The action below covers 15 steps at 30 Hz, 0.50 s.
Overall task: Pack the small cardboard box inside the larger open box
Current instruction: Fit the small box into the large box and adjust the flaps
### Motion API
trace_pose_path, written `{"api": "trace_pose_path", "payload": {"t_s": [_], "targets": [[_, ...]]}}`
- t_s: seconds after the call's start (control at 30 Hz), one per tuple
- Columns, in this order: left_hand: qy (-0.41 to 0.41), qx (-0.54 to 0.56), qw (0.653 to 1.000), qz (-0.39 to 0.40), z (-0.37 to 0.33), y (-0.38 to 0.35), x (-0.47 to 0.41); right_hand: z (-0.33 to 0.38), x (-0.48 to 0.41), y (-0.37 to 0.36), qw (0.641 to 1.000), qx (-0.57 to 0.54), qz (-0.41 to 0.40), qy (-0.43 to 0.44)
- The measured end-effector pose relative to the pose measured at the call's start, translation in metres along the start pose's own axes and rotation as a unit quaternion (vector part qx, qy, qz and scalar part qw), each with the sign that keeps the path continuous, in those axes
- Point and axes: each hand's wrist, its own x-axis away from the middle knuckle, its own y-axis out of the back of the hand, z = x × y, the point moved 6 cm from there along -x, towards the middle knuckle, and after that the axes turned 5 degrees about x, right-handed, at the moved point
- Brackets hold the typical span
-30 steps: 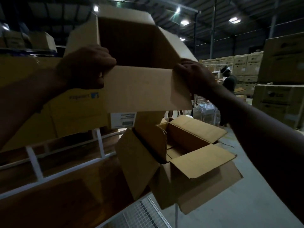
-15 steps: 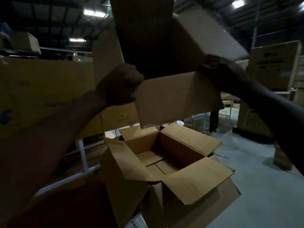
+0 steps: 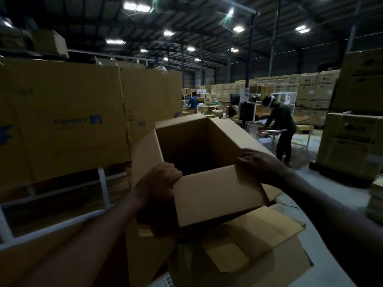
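Note:
I hold a small open cardboard box in front of me, its opening facing up and toward me. My left hand grips its near-left corner. My right hand grips the near-right rim. Directly beneath it sits the larger open box, flaps spread outward, its inside partly hidden by the small box. The small box's bottom edge is low over the larger box's opening; whether they touch cannot be told.
Big printed cartons rest on a white-framed rack at left. A person bends over a cart at right, another person stands far back. Stacked cartons stand at right on grey floor.
The small box has come down from above head height to just over the larger box, with both hands holding it. The view has tilted up toward the warehouse.

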Motion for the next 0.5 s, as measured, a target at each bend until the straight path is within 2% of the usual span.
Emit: {"api": "trace_pose_path", "payload": {"t_s": [0.1, 0.13, 0.23, 0.33, 0.4, 0.5], "targets": [[0.025, -0.001, 1.0, 0.014, -0.001, -0.026, -0.002, -0.01, 0.013, -0.057, 0.998, -0.026, 0.021, 0.048], [0.034, 0.001, 0.999, 0.014, 0.001, -0.03, -0.003, -0.011, 0.012, -0.064, 0.999, -0.025, 0.007, 0.042], [0.06, 0.01, 0.998, 0.027, 0.0, -0.043, -0.005, -0.021, 0.011, -0.101, 0.997, -0.058, 0.045, 0.036], [0.127, 0.029, 0.991, 0.024, 0.008, -0.055, -0.001, -0.022, 0.008, -0.134, 0.992, -0.089, 0.091, 0.011], [0.178, 0.053, 0.982, 0.02, 0.014, -0.061, -0.003, -0.02, 0.008, -0.144, 0.991, -0.083, 0.104, 0.014], [0.222, 0.09, 0.969, 0.063, 0.013, -0.077, -0.004, -0.014, 0.014, -0.163, 0.99, -0.044, 0.133, 0.012]]}}
